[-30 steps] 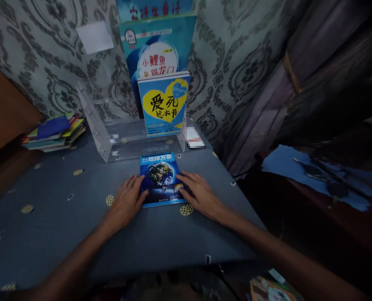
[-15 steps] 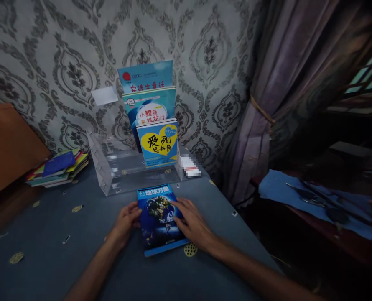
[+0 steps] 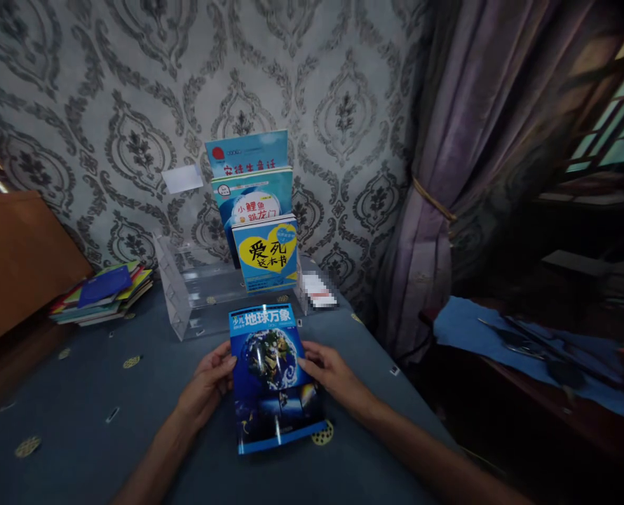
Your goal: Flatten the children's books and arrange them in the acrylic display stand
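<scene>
A blue book (image 3: 270, 400) with a globe on its cover is tilted up toward me, its far end raised off the table. My left hand (image 3: 212, 375) grips its left edge, with the thumb near the front and the other fingers partly behind it. On the opposite edge my right hand (image 3: 330, 368) pinches the book, thumb on the cover side and fingers mostly behind. Just beyond stands a clear acrylic book rack (image 3: 178, 301). In its right part a blue book with a yellow heart (image 3: 267, 256), a teal book (image 3: 254, 200) and a light blue book (image 3: 249, 151) stand in tiers.
A pile of thin books (image 3: 104, 291) lies at the left beside a brown board (image 3: 25, 259). A blurred white item (image 3: 318, 289) is right of the rack. Patterned wallpaper backs the table (image 3: 148, 400); a curtain (image 3: 422, 245) and a blue cloth (image 3: 464, 330) are to the right.
The globe book's far end has risen from the table. My right hand has shifted from lying over its cover to gripping its right edge. The view has tilted up slightly.
</scene>
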The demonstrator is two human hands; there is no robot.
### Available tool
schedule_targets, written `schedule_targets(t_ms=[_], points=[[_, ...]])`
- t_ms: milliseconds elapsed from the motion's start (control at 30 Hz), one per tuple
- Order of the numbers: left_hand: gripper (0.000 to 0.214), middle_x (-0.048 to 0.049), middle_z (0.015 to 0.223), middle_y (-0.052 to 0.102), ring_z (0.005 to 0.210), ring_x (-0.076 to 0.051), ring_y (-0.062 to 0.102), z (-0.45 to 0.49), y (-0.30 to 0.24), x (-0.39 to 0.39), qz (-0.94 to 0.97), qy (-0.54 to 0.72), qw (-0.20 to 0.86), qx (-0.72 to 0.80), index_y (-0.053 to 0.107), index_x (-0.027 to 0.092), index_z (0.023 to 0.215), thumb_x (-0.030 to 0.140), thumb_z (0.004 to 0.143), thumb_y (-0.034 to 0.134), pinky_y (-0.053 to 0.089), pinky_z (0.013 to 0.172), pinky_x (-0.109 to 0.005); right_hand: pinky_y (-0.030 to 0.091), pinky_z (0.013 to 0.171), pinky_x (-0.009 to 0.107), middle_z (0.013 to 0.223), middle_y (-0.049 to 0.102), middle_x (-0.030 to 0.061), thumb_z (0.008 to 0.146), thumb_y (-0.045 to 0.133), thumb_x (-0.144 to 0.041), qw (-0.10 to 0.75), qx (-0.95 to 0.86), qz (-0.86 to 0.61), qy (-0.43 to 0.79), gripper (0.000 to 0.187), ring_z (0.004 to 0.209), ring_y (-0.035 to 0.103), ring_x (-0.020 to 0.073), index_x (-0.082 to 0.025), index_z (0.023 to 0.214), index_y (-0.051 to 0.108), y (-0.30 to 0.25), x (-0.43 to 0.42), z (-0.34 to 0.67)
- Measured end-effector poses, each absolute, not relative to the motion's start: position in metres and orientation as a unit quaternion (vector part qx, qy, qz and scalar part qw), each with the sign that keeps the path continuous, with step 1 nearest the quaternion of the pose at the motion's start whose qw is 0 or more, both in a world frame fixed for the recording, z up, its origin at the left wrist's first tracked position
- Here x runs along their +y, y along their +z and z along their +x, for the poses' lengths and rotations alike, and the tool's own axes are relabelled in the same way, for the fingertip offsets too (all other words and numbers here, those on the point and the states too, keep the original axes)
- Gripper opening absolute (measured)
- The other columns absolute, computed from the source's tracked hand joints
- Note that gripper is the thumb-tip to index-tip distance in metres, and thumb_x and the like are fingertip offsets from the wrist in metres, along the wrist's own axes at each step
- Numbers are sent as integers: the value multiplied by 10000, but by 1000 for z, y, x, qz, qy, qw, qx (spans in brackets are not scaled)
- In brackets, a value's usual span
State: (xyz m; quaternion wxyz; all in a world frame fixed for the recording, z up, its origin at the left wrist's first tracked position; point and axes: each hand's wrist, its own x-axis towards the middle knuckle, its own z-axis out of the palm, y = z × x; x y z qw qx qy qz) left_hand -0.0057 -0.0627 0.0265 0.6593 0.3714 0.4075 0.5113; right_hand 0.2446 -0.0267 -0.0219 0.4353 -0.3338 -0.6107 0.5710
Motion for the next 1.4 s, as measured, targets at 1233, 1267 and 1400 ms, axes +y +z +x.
schedule_targets(t_ms=[1233, 1267, 1400], points=[[117, -91, 943, 794, 1148, -344, 659, -25, 24, -26, 606, 552, 465, 334, 793, 203, 778, 285, 700, 763, 474, 1028, -477, 606, 914, 383, 1143, 738, 94, 1044, 444, -239, 489, -825, -273, 71, 310, 1066, 718, 242, -259, 1329, 564, -2, -29, 245], [142, -101, 977, 794, 1188, -352, 641, -26, 27, -23, 640, 551, 426, 325, 801, 212, 788, 338, 724, 785, 460, 1050, -495, 597, 951, 400, 1192, 727, 102, 1045, 436, -237, 499, -824, -257, 71, 317, 1119, 703, 246, -260, 1330, 570, -1, -26, 246], [204, -114, 1096, 781, 1294, -350, 577, -21, 37, -16, 718, 543, 289, 325, 819, 251, 867, 431, 770, 813, 430, 1090, -526, 553, 1044, 443, 1296, 686, 110, 1046, 419, -195, 544, -802, -235, 75, 301, 1245, 641, 234, -265, 1261, 618, 2, -8, 246]])
